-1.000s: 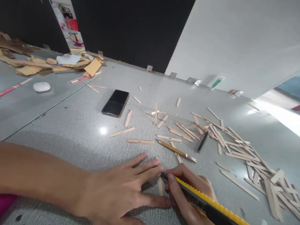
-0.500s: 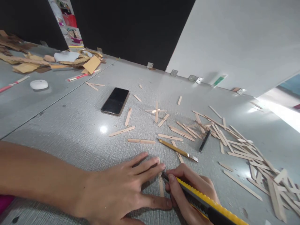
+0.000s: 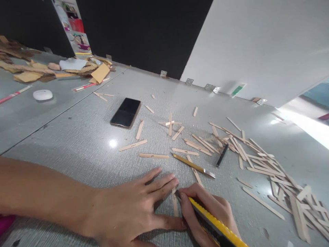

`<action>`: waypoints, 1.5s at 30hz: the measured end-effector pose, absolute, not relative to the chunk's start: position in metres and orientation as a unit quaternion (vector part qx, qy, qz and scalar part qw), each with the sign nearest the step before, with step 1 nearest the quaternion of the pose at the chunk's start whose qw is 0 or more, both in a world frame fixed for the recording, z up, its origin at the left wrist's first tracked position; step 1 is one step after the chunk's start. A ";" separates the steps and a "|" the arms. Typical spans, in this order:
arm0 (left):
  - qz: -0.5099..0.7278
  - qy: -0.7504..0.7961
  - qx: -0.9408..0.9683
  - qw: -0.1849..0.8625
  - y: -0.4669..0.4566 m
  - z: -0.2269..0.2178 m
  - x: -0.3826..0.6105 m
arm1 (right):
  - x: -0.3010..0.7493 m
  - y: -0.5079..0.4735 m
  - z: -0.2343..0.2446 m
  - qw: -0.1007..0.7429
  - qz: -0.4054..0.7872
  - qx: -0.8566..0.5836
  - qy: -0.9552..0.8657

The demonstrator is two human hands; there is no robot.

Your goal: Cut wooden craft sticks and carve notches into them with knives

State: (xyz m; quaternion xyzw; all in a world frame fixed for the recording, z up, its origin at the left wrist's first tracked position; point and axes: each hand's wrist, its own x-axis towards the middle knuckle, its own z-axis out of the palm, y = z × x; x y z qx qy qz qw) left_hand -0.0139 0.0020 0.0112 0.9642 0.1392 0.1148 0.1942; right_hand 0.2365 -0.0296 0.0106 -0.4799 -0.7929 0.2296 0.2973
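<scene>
My left hand lies flat with fingers spread, its fingertips and thumb pressing near the two ends of a wooden craft stick. In my right hand is a yellow and black utility knife, fingers wrapped round it near the blade end. The knife's tip meets the stick's middle, where small cut marks show. Just beyond my hands lie a gold-coloured slim craft knife and another notched craft stick. Several more sticks with cuts in the middle, such as a flat-lying stick, are spread around.
A pile of craft sticks spreads along the right, with a black pen-like tool at its edge. Farther back lie a phone, a white earbud case and torn cardboard. Dark and white panels with metal brackets stand behind.
My right hand and the utility knife have shifted slightly left along the stick's middle. The left hand keeps its hold, and the view has moved a little.
</scene>
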 end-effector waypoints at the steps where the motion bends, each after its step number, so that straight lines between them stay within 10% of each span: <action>1: 0.111 0.138 0.967 0.184 0.002 0.011 -0.014 | 0.236 -0.030 0.010 0.294 0.228 -0.480 -0.794; 45: 0.162 0.177 0.966 0.094 -0.006 -0.003 0.000 | 0.231 -0.011 0.017 0.285 0.252 -0.456 -0.805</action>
